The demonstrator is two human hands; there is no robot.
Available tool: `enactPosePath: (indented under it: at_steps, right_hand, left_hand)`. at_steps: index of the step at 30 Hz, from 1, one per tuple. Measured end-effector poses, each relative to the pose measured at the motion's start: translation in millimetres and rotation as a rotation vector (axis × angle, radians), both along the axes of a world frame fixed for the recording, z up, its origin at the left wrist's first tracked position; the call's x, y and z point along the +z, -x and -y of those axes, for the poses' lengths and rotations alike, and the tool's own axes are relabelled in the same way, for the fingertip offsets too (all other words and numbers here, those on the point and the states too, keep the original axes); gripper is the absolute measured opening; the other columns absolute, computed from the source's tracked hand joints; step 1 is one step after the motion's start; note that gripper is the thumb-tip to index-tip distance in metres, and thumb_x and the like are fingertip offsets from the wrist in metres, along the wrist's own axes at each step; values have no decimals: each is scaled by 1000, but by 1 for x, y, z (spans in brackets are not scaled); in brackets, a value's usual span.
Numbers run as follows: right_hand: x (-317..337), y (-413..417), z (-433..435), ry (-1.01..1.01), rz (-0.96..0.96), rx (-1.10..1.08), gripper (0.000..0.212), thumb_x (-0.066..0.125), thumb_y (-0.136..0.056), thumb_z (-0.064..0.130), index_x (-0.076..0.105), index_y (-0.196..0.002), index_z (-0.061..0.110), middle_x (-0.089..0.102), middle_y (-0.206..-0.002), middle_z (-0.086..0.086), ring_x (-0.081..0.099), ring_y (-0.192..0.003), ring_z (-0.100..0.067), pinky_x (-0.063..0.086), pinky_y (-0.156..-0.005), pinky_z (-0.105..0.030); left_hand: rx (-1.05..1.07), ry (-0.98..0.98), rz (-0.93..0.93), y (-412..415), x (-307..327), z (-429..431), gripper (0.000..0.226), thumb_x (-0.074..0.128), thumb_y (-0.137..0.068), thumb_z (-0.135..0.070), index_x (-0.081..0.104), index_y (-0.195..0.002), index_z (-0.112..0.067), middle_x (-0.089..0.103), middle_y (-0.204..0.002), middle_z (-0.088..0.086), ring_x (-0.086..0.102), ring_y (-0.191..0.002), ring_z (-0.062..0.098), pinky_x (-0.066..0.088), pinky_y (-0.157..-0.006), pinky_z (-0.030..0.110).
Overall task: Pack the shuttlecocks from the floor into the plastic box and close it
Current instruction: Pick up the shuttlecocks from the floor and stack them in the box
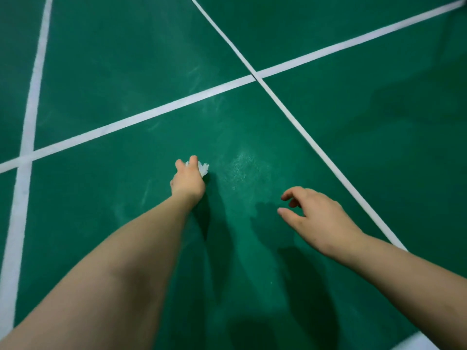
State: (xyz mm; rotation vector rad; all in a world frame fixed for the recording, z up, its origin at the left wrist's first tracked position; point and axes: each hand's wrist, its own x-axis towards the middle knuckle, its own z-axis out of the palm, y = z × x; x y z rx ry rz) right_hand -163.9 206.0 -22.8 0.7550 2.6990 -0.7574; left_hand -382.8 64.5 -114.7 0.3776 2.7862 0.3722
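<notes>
A white feathered shuttlecock (pixel 203 168) lies on the green court floor near the middle of the view. My left hand (pixel 187 178) reaches out over it, with fingers curled round its feathers; most of the shuttlecock is hidden under the hand. My right hand (pixel 313 213) hovers lower right above the floor, fingers loosely bent and holding nothing. The plastic box is out of view.
The floor is a green court mat (pixel 353 147) crossed by white lines (pixel 156 111); two of them meet at the upper middle. A pale surface (pixel 414 343) shows at the bottom right edge. Shadows of my arms fall on the mat below the hands.
</notes>
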Motion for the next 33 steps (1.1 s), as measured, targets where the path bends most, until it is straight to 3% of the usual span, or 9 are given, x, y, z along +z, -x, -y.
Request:
enactPosePath:
  at_steps: [2,5,10,15,22,33]
  right_hand:
    - [0,-4,-2,-12,2,-18,34,45,-92,45,48,-122,29,58,-121,5,50,-115,-19,38,-101,-38]
    - [0,-9,-3,-24,-1,-37,33,46,-92,44,49,-121,29,58,-120,4,51,-115,-20,38,-101,-37]
    - [-1,-14,3,-30,-11,-3,33,46,-92,43,49,-122,28,58,-120,4,51,-117,-20,38,-101,-38]
    - [11,-29,2,-47,-7,32,35,49,-90,42,49,-122,27,59,-120,2,53,-114,-20,40,-100,-38]
    - [38,-63,12,24,-62,61,44,53,-85,42,48,-124,24,58,-121,-2,54,-113,-24,42,-99,-42]
    - [90,-116,41,88,-231,166,53,55,-81,41,45,-129,21,56,-125,-7,54,-115,-29,43,-98,-43]
  left_hand:
    - [16,-50,-36,-3,-1,2,43,50,-84,-5,35,-123,-11,35,-127,22,51,-99,44,41,-91,47]
    - [-5,-128,-74,-11,1,2,57,53,-82,-10,30,-134,-14,37,-131,22,45,-111,42,38,-97,47]
    - [-187,-216,-91,-45,16,-5,76,52,-84,-12,11,-148,-21,36,-137,15,42,-118,34,36,-101,44]
    - [-365,-177,-156,-84,48,-12,80,51,-83,-12,8,-149,-24,33,-141,10,42,-121,33,35,-100,42]
    - [-316,-115,-226,-142,115,30,85,51,-81,-13,2,-149,-24,36,-136,10,48,-108,34,38,-93,39]
    - [-351,-132,-251,-286,184,35,86,55,-79,-12,7,-149,-26,42,-132,13,51,-108,35,43,-92,41]
